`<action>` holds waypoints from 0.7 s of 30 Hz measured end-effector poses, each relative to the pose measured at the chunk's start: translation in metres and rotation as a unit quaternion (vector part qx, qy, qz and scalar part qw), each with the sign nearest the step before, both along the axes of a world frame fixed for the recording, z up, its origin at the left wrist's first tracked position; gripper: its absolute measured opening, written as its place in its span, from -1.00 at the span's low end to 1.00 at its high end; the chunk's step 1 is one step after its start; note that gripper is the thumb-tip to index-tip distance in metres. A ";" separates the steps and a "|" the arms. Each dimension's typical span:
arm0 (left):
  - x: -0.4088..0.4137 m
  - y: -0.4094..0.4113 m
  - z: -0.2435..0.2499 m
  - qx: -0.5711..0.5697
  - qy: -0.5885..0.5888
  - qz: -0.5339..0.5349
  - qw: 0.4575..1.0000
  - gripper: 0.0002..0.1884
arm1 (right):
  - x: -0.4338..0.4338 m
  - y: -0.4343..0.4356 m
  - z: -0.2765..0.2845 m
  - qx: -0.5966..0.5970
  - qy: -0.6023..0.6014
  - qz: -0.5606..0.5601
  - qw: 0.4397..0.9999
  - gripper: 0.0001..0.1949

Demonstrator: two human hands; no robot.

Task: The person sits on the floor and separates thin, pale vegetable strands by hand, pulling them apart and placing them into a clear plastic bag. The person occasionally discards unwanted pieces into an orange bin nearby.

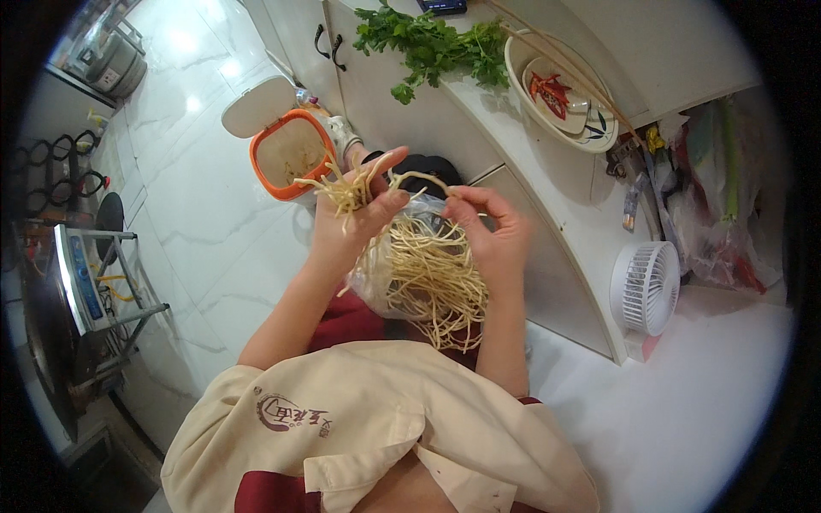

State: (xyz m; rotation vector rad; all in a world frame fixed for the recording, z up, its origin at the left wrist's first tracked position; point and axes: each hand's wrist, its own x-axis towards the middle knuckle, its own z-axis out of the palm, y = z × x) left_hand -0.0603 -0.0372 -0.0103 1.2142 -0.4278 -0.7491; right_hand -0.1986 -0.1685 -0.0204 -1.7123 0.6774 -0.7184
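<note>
Several pale, stringy roots (343,195) lie across my left hand (359,211), which is closed around them with its index finger stretched out. Between the thumb and fingertips of my right hand (490,231) is the end of one long root (420,175) that runs toward my left hand. Below and between both hands, a large tangled heap of the same roots (439,276) rests in a clear plastic bag (375,276) on my lap. Just beyond my left hand stands a white bin with an orange rim (258,173), its lid up and small scraps inside.
On the white counter (545,186) at the right are leafy green herbs (436,48), a bowl (558,131) with sliced red peppers, chopsticks and a white fan (644,288). A metal-framed stand (122,314) is at the left. Plastic bags (718,211) lie at the far right.
</note>
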 end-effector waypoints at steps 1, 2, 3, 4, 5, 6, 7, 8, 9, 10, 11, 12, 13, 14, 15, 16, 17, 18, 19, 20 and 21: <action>-0.001 -0.003 -0.002 -0.015 -0.014 0.009 1.000 -0.67 | 0.001 0.004 -0.001 -0.007 0.010 0.004 1.000 -0.87; -0.001 -0.007 -0.003 -0.016 -0.030 0.019 0.999 -0.67 | 0.003 0.008 0.000 -0.013 0.019 0.008 1.000 -0.87; 0.001 -0.006 -0.005 -0.034 -0.014 0.004 0.999 -0.68 | 0.003 0.011 0.000 -0.019 0.031 0.010 0.999 -0.87; 0.004 -0.005 -0.007 -0.051 0.003 -0.010 0.999 -0.69 | 0.005 0.015 0.004 0.004 0.021 0.019 1.000 -0.85; 0.006 -0.004 -0.010 -0.069 0.019 -0.024 0.997 -0.70 | 0.004 0.017 0.002 0.009 0.023 0.021 0.999 -0.85; 0.004 -0.008 -0.011 -0.081 0.010 0.000 0.997 -0.75 | 0.004 0.019 -0.001 0.014 0.027 0.024 0.999 -0.85; 0.000 -0.011 -0.009 -0.090 0.032 0.024 0.995 -0.73 | 0.003 0.022 -0.003 0.020 0.030 0.027 0.999 -0.86; -0.004 -0.015 -0.005 -0.098 0.054 0.049 0.992 -0.72 | 0.004 0.024 -0.004 0.020 0.032 0.036 0.999 -0.86; -0.006 -0.017 -0.003 -0.107 0.077 0.072 0.989 -0.71 | 0.004 0.027 -0.005 0.019 0.033 0.044 0.998 -0.86; -0.005 -0.016 -0.005 -0.098 0.080 0.046 0.991 -0.68 | 0.004 0.030 -0.006 0.019 0.035 0.051 0.998 -0.87; -0.001 -0.013 -0.007 -0.090 0.083 0.019 0.992 -0.66 | 0.004 0.033 -0.005 0.006 0.041 0.063 0.997 -0.88; 0.001 -0.010 -0.010 -0.081 0.086 -0.005 0.993 -0.63 | 0.005 0.036 -0.002 -0.007 0.047 0.077 0.996 -0.89; 0.001 -0.009 -0.012 -0.058 0.095 -0.004 0.994 -0.65 | 0.006 0.038 0.001 -0.020 0.053 0.091 0.994 -0.90; 0.001 -0.008 -0.016 -0.035 0.104 -0.003 0.994 -0.67 | 0.008 0.041 0.001 -0.007 0.045 0.095 0.994 -0.90; 0.001 -0.007 -0.020 -0.013 0.114 -0.002 0.993 -0.68 | 0.009 0.043 0.001 0.006 0.038 0.098 0.995 -0.90; -0.001 -0.010 -0.023 -0.052 0.124 0.007 0.991 -0.71 | 0.010 0.045 0.001 0.018 0.030 0.100 0.994 -0.90; -0.003 -0.015 -0.026 -0.090 0.134 0.016 0.987 -0.72 | 0.010 0.046 0.002 0.000 0.038 0.101 0.994 -0.90; -0.004 -0.018 -0.028 -0.127 0.144 0.025 0.981 -0.71 | 0.011 0.046 0.001 -0.017 0.046 0.102 0.994 -0.90; -0.004 -0.016 -0.027 -0.132 0.167 0.019 0.977 -0.70 | 0.012 0.045 0.001 -0.033 0.054 0.103 0.993 -0.90; -0.003 -0.012 -0.024 -0.137 0.191 0.014 0.972 -0.69 | 0.013 0.043 -0.002 -0.068 0.027 0.097 0.993 -0.90; -0.001 -0.008 -0.023 -0.142 0.215 0.006 0.966 -0.68 | 0.013 0.039 -0.006 -0.103 0.001 0.088 0.991 -0.91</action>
